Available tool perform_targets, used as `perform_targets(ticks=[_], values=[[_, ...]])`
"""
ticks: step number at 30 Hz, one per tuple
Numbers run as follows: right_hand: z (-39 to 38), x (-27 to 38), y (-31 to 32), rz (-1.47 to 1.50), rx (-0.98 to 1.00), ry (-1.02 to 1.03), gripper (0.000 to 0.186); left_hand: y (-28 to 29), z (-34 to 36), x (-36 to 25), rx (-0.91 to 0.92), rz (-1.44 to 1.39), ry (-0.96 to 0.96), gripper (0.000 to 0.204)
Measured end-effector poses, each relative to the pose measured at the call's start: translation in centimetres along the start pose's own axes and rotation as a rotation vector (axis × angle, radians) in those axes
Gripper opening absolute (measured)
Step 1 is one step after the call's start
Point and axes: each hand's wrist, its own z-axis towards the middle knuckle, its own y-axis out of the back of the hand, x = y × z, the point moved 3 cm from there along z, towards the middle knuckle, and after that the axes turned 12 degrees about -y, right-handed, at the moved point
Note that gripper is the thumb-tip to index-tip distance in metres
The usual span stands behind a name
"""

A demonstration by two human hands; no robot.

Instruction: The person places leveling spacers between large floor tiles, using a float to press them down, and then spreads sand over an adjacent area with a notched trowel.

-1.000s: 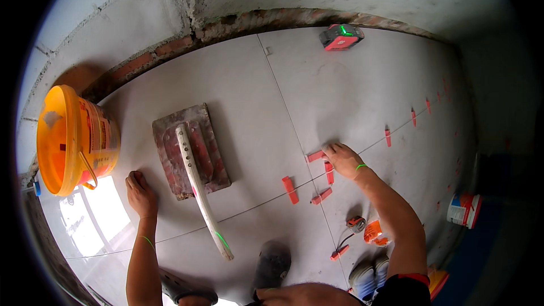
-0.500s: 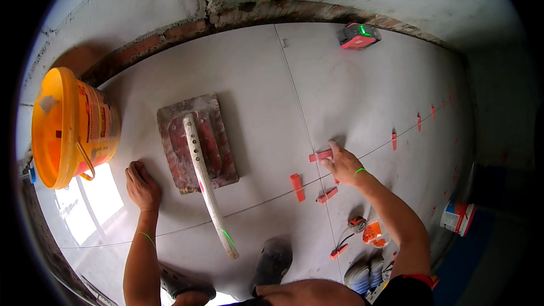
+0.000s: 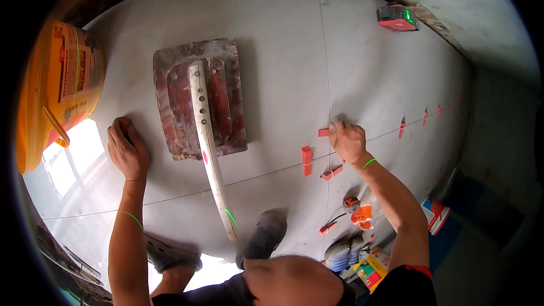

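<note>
Red tile-levelling wedges sit along the joints of large grey floor tiles [image 3: 283, 62]. My right hand [image 3: 348, 140] is pinching the end of one red wedge [image 3: 323, 132] lying across the joint; its fingers cover part of the wedge. Just nearer are an upright-lying red wedge [image 3: 306, 160] and a slanted one [image 3: 332, 172]. My left hand [image 3: 128, 150] leans on the tile with its fingers curled under, and I see nothing in it. Between my hands lies a heavy reddish plate tamper [image 3: 226, 102] with a long white handle [image 3: 207, 147] pointing toward me.
A yellow bucket [image 3: 79, 73] stands at the left. A red and black laser level [image 3: 398, 18] sits by the far wall. A tape measure [image 3: 351, 204], an orange packet [image 3: 361, 215], another wedge [image 3: 327, 228] and shoes [image 3: 341, 249] lie near my right arm. More wedges [image 3: 402, 129] follow the joint rightward.
My view has shifted forward and down, so the bucket and tamper look bigger. My right hand has closed more over the wedge's right end. My left hand stays on the tile.
</note>
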Motion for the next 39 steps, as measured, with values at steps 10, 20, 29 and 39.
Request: perform_targets(ticks=[10, 20, 29, 39], values=[[2.1, 0.9, 2.3, 0.039, 0.261, -0.255, 0.044, 1.4, 1.5, 1.1, 0.002, -0.451, 0.192, 0.026], [1.5, 10.8, 12.5, 1.045, 0.135, 0.143, 0.041, 5.0, 6.8, -24.0, 0.796, -0.907, -0.252, 0.034], [13.8, -0.3, 4.9, 0.421, -0.244, -0.38, 0.029, -2.7, 11.2, -16.9, 0.347, -0.047, -0.364, 0.058], [27.5, -4.0, 2.5, 0.28, -0.095, -0.016, 0.029, -2.7, 12.0, -14.4, 0.179, -0.461, -0.152, 0.031]])
